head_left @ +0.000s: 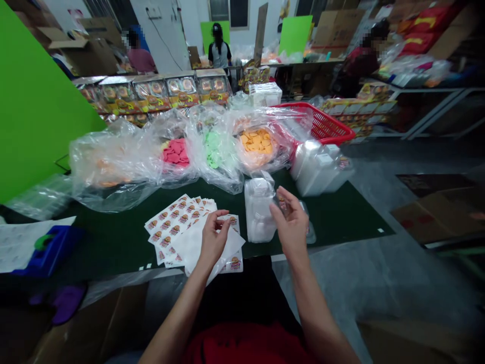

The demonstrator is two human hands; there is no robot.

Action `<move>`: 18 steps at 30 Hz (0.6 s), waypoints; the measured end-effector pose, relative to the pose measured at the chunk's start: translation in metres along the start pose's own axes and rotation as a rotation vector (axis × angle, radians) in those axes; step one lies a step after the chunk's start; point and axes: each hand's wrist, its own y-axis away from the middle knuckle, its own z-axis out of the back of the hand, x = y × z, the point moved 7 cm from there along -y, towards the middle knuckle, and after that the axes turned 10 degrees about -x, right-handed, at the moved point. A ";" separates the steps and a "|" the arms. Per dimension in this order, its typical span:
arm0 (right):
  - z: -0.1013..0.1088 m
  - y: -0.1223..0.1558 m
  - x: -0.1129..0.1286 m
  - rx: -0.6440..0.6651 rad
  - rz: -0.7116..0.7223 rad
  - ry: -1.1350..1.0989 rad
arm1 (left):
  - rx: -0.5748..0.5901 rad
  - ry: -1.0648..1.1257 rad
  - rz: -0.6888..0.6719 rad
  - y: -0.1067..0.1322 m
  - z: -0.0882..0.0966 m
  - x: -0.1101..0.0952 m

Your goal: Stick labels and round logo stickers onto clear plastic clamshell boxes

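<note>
My left hand rests on a fanned stack of sticker sheets on the dark green table, its fingertips pinched at a sheet's edge. To the right, my right hand has its fingers curled around a small clear plastic container. Between the two hands stands a stack of clear plastic containers in a bag.
Clear bags of pink, green and orange pieces line the table's back. A red basket and white trays sit right. A blue object lies left. Three people work at far tables. Cardboard boxes stand below.
</note>
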 end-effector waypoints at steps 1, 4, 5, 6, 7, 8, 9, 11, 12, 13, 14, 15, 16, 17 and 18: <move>0.010 -0.003 0.000 -0.034 -0.005 -0.028 | -0.001 -0.005 -0.009 0.000 0.001 0.000; 0.057 -0.016 -0.004 -0.201 0.069 0.033 | -0.034 -0.042 -0.031 -0.003 0.013 0.006; 0.073 -0.019 -0.008 -0.246 0.116 0.109 | -0.050 -0.060 -0.032 -0.004 0.018 0.010; 0.088 -0.020 -0.013 -0.272 0.163 0.200 | -0.066 -0.078 -0.027 -0.004 0.023 0.015; 0.098 -0.020 -0.021 -0.273 0.201 0.295 | -0.070 -0.095 -0.013 -0.005 0.028 0.021; 0.106 -0.018 -0.032 -0.263 0.226 0.383 | -0.067 -0.109 0.005 -0.005 0.031 0.027; 0.110 -0.015 -0.045 -0.239 0.236 0.454 | -0.058 -0.123 0.024 -0.005 0.034 0.033; 0.110 -0.007 -0.075 -0.169 0.231 0.539 | -0.044 -0.148 0.052 -0.003 0.038 0.044; 0.107 -0.002 -0.089 -0.128 0.224 0.564 | -0.042 -0.162 0.058 -0.002 0.041 0.048; 0.104 0.002 -0.102 -0.090 0.217 0.584 | -0.045 -0.178 0.056 -0.002 0.044 0.052; 0.101 0.006 -0.114 -0.054 0.211 0.608 | -0.054 -0.197 0.048 -0.001 0.048 0.054; 0.098 0.010 -0.124 -0.026 0.206 0.637 | -0.069 -0.221 0.031 0.000 0.053 0.055; 0.098 0.013 -0.133 -0.005 0.201 0.677 | -0.085 -0.252 0.002 0.000 0.058 0.055; 0.097 0.015 -0.140 0.012 0.198 0.725 | -0.099 -0.301 -0.037 0.000 0.064 0.055; 0.098 0.016 -0.146 0.030 0.193 0.780 | -0.106 -0.374 -0.077 0.001 0.069 0.055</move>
